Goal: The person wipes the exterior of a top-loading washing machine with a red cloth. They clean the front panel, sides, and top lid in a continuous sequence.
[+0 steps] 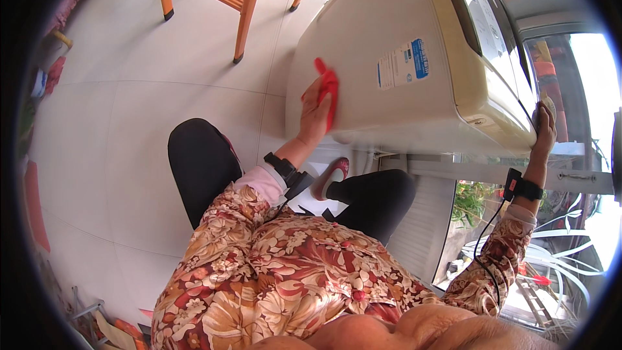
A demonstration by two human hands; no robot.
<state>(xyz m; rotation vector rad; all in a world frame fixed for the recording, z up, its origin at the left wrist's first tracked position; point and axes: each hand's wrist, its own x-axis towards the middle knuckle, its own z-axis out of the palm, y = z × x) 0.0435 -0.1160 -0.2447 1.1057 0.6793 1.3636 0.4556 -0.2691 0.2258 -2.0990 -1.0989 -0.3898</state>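
Note:
A washing machine point(359, 29) with a pale side panel and gold-coloured top trim stands before me. My left hand point(316, 109) holds a bunched red cloth point(331, 88) against the side panel, near its lower corner. A white and blue label point(403, 64) bearing writing is stuck higher on that panel. My right hand point(545, 129) lies at the rim of the machine's top, by the near corner; its fingertips are partly hidden, and whether they grip the rim is unclear. Both wrists carry black bands with small devices.
An orange stool point(245, 9) stands on the tiled floor point(146, 121) beyond my bent knee. A red shoe point(330, 177) shows below the machine. At the right are a window frame point(578, 180), plants point(469, 204) and white looped strips. Assorted items line the left edge.

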